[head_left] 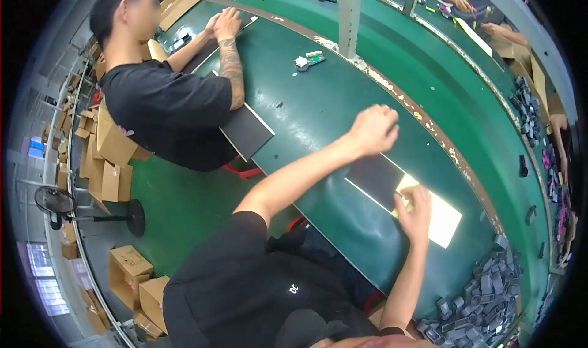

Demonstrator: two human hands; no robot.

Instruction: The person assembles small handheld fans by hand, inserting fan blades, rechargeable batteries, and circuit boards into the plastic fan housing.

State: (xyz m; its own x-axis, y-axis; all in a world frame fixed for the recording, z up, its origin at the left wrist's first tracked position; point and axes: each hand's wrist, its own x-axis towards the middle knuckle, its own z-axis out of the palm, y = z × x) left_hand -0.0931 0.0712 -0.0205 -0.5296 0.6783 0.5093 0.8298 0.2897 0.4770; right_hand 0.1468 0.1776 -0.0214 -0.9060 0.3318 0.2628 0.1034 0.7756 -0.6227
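A dark flat panel (375, 179) with thin pale edges lies on the green table in front of me. My left hand (375, 129) is over its far end, fingers curled in; whatever they may hold is hidden. At the panel's near right end, a bright yellowish-white sheet (445, 220) lies flat. My right hand (414, 212) is bent at the border between panel and sheet, thumb and fingers drawn together. Any small thing between those fingertips cannot be made out.
Grey plastic parts (484, 299) are heaped at the table's right end. Another dark panel (248, 132) lies left, beside a co-worker (171, 97) in black. A small device (308, 61) sits farther back. A metal post (349, 17) rises behind, beside a green conveyor belt (429, 72).
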